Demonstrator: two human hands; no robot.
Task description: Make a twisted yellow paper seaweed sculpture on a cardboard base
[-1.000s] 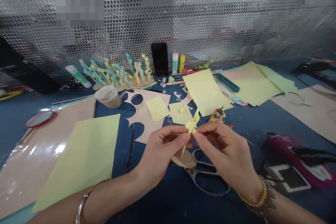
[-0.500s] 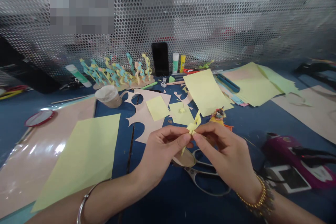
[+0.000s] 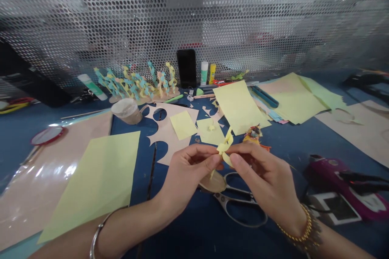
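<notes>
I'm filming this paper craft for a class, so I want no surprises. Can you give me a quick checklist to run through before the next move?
1. Left hand and right hand both pinch the yellow paper strip: ok.
2. Strip's twisted middle is secure: cannot tell, the fingers hide much of it.
3. Steel scissors have their handles uncovered, just below the hands: ok.
4. Spot directly under the hands is free of loose pieces: not ok, a tan oval paper piece lies there.
5. White-and-green glue stick stands upright beside the black phone: ok.
</notes>
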